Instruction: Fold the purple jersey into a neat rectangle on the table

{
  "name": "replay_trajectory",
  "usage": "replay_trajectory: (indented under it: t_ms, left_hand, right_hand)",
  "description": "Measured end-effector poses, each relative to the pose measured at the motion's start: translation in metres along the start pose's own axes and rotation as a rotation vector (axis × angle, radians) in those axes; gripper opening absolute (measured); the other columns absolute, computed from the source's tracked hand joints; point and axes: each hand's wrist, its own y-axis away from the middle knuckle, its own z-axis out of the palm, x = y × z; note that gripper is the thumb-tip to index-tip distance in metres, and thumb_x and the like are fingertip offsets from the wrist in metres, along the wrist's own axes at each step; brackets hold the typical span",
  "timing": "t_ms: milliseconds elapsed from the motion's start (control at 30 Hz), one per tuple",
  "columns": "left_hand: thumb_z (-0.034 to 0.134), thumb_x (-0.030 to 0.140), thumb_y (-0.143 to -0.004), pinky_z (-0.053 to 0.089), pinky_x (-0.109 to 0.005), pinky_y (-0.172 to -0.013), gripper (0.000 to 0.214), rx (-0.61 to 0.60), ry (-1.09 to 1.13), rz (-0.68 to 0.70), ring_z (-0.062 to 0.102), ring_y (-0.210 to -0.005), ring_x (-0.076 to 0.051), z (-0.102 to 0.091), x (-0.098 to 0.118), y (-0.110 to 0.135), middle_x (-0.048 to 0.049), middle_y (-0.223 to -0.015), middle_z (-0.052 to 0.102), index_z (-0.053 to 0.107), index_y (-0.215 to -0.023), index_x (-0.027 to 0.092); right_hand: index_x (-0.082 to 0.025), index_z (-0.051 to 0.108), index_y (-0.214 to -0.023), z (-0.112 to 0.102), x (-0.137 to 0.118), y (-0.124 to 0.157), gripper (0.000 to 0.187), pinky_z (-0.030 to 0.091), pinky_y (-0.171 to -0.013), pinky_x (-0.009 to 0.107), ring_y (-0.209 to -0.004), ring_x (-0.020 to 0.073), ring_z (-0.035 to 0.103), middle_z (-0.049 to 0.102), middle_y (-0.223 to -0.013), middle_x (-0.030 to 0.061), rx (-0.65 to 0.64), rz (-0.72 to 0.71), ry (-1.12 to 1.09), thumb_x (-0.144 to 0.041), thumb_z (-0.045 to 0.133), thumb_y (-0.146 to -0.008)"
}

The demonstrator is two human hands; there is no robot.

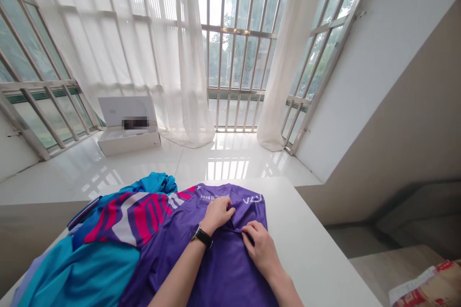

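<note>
A purple sports shirt [219,268] lies spread on the white table [309,230], with white lettering near its top edge and a pink, white and purple patterned sleeve [133,218] at the left. My left hand [216,213], with a black-strapped watch on its wrist, is closed on the shirt's upper part, just below the lettering. To its right, my right hand [260,245] pinches the same purple cloth between thumb and fingers. Small folds run through the fabric between the two hands. Bright blue clothing [79,273] lies crumpled beside and partly under the sleeve.
Behind the table is a glossy white window sill [194,158] with an open white box [129,141] on it. White curtains [144,48] hang before barred windows. A red and tan package [432,285] lies at the lower right.
</note>
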Motion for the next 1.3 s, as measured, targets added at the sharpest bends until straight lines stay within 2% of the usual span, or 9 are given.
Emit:
replay_trajectory:
  t_ms: [200,367,500,600,700,800,967,1100,1300]
  left_hand:
    - [0.039,0.037,-0.096,0.042,-0.026,-0.062,0.029,0.130,0.256,-0.141,0.062,-0.064,-0.018,0.009,-0.019,-0.021,0.0004,-0.066,0.063,0.059,-0.102,0.016]
    - [0.049,0.033,-0.091,0.039,-0.026,-0.060,0.027,0.144,0.310,-0.179,0.058,-0.057,-0.018,0.011,-0.026,-0.021,0.0048,-0.060,0.055,0.056,-0.112,0.017]
    - [0.058,0.026,-0.084,0.044,-0.029,-0.067,0.039,0.077,0.316,-0.054,0.063,-0.068,-0.020,0.007,-0.021,-0.013,0.0012,-0.075,0.065,0.057,-0.123,0.022]
    - [0.049,0.020,-0.086,0.048,-0.030,-0.079,0.027,0.047,0.427,0.057,0.067,-0.083,-0.020,0.002,-0.018,-0.013,-0.0019,-0.094,0.072,0.065,-0.108,0.023]
    - [0.043,0.018,-0.087,0.049,-0.032,-0.090,0.028,0.056,0.529,0.094,0.068,-0.097,-0.020,-0.002,-0.018,-0.016,-0.0037,-0.100,0.074,0.069,-0.096,0.022]
    - [0.042,0.019,-0.088,0.049,-0.033,-0.094,0.032,0.059,0.595,0.071,0.067,-0.101,-0.021,-0.008,-0.016,-0.016,-0.0047,-0.103,0.075,0.072,-0.100,0.021]
    - [0.059,0.036,-0.086,0.053,-0.029,-0.071,0.031,-0.003,0.725,-0.059,0.068,-0.079,-0.018,-0.022,-0.009,-0.012,-0.0056,-0.113,0.073,0.072,-0.110,0.021]
    - [0.065,0.032,-0.079,0.053,-0.029,-0.065,0.038,-0.033,0.628,-0.097,0.068,-0.073,-0.019,-0.027,-0.015,-0.012,-0.0073,-0.112,0.073,0.071,-0.114,0.018]
    - [0.062,0.015,-0.070,0.045,-0.037,-0.104,0.046,-0.134,0.322,0.009,0.064,-0.113,-0.027,-0.026,-0.034,-0.008,-0.0105,-0.119,0.071,0.071,-0.115,0.015]
  right_hand:
    - [-0.022,0.062,-0.090,-0.008,-0.006,0.002,0.015,0.051,-0.082,0.037,-0.088,0.0211,0.061,0.065,-0.094,0.0053,-0.016,0.034,-0.006,-0.015,0.048,-0.091]
    - [-0.024,0.064,-0.093,-0.022,-0.009,0.004,0.008,0.052,-0.079,0.032,-0.084,0.0178,0.063,0.067,-0.100,0.0038,-0.115,0.064,-0.224,-0.028,0.056,-0.092]
    - [-0.024,0.067,-0.097,-0.033,0.021,-0.020,0.023,0.052,-0.069,0.028,-0.081,0.0168,0.066,0.070,-0.099,0.0041,0.004,0.179,-0.357,-0.038,0.049,-0.097]
    - [-0.022,0.068,-0.103,-0.034,0.061,-0.054,0.029,0.054,-0.073,0.032,-0.082,0.0193,0.067,0.071,-0.106,0.0079,0.117,0.242,-0.214,-0.038,0.044,-0.095]
    - [-0.023,0.068,-0.109,-0.029,0.093,-0.081,0.032,0.056,-0.082,0.036,-0.094,0.0221,0.069,0.069,-0.119,0.0090,0.089,0.227,-0.150,-0.036,0.045,-0.091]
    - [-0.027,0.069,-0.111,-0.021,0.103,-0.091,0.032,0.055,-0.089,0.037,-0.106,0.0229,0.067,0.069,-0.124,0.0053,0.042,0.201,-0.154,-0.038,0.046,-0.092]
    - [-0.030,0.065,-0.117,-0.016,0.096,-0.093,0.033,0.053,-0.093,0.033,-0.110,0.0195,0.067,0.069,-0.123,0.0014,-0.025,0.149,-0.029,-0.037,0.040,-0.097]
    - [-0.030,0.067,-0.112,-0.015,0.095,-0.100,0.032,0.053,-0.081,0.031,-0.096,0.0186,0.069,0.068,-0.116,0.0016,-0.043,0.173,0.112,-0.036,0.039,-0.097]
    - [-0.027,0.068,-0.098,-0.014,0.099,-0.104,0.025,0.050,-0.072,0.029,-0.083,0.0170,0.068,0.064,-0.107,0.0022,-0.032,0.189,0.147,-0.038,0.045,-0.095]
